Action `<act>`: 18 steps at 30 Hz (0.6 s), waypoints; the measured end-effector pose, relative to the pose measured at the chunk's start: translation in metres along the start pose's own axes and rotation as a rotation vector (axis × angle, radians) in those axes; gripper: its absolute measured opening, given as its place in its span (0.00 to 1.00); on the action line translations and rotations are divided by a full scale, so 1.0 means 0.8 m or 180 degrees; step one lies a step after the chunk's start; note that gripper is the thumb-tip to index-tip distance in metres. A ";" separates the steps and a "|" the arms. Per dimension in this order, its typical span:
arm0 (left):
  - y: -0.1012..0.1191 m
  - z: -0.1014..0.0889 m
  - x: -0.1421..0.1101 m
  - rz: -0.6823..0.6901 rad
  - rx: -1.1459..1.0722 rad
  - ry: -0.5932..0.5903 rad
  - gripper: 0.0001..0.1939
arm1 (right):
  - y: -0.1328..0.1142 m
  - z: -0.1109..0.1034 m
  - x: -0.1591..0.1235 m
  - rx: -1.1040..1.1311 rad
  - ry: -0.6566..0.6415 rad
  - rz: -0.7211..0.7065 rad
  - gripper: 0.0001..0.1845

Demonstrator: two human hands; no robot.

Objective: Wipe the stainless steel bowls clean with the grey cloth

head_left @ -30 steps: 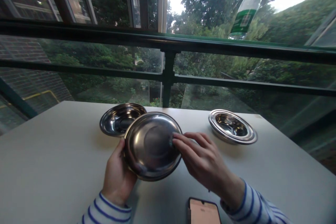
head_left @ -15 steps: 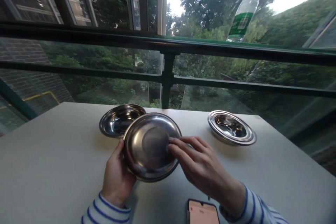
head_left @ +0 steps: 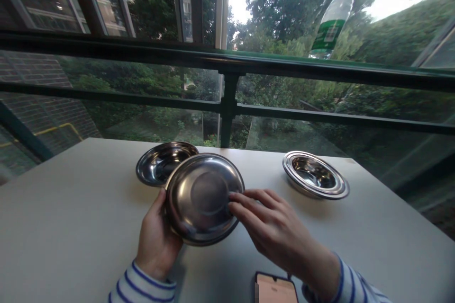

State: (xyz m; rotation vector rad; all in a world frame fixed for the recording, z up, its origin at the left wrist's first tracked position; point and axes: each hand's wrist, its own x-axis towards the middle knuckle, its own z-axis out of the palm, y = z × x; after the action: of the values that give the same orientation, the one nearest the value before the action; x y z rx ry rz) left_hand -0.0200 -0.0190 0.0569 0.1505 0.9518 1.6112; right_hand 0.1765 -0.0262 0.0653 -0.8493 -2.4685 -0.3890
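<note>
A shiny stainless steel bowl (head_left: 208, 191) is tilted up above the table, its rounded underside with a flat circular base facing me. My left hand (head_left: 158, 236) grips its left edge, thumb at the rim and the other fingers hidden behind. My right hand (head_left: 272, 218) reaches across the bowl's right edge, fingers bent and close together, fingertips against the underside. Its thumb is out of sight, and whether something small is pinched there I cannot make out. Partly behind the held bowl sits another steel bowl (head_left: 154, 165), open side up.
On the right of the white table (head_left: 88, 213) rests a wide-rimmed steel bowl (head_left: 314, 175), perhaps several stacked. A phone (head_left: 276, 289) lies at the near edge. Beyond the table runs a dark green railing (head_left: 142, 54), with a plastic bottle (head_left: 330, 28) on it.
My right fingertips have slid slightly down over the bowl's underside. The bowl and my left hand have hardly moved; the view has shifted a little.
</note>
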 end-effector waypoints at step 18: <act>0.001 -0.003 0.000 -0.0008 0.0021 -0.0018 0.11 | 0.000 0.004 -0.002 0.0449 0.0347 0.0046 0.18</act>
State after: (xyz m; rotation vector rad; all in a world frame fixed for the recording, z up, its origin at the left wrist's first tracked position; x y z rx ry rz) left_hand -0.0217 -0.0205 0.0558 0.1583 0.9527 1.6045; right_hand 0.1762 -0.0258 0.0617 -0.7669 -2.3569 -0.2459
